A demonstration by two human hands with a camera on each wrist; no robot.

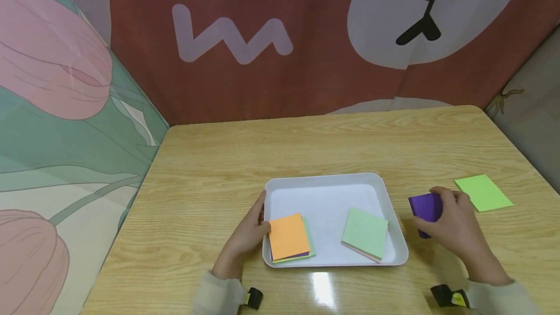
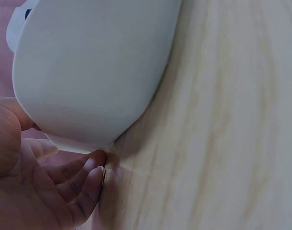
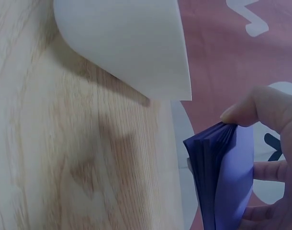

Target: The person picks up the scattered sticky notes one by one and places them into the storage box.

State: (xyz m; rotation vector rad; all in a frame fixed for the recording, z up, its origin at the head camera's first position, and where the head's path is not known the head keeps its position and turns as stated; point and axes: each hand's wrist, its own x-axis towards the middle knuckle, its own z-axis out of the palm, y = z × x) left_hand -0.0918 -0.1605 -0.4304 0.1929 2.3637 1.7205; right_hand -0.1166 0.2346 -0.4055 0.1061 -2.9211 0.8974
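In the head view, a white tray (image 1: pixel 328 193) holds an orange-topped stack of sticky notes (image 1: pixel 288 237) at its left end and a mint-green-topped stack (image 1: pixel 365 232) at its right end. My left hand (image 1: pixel 245 235) holds the tray's left side, thumb at the rim and fingers along the outer wall. Right of the tray, my right hand (image 1: pixel 455 222) grips a purple sticky note pad (image 1: pixel 425 207) between thumb and fingers. The right wrist view shows that pad (image 3: pixel 234 177) raised on edge, its sheets fanned apart near the thumb.
A lime-green sticky note pad (image 1: pixel 483 192) lies on the wooden table (image 1: pixel 218 159), just beyond my right hand. Printed cloths (image 1: pixel 306 86) stand behind the table and at both sides.
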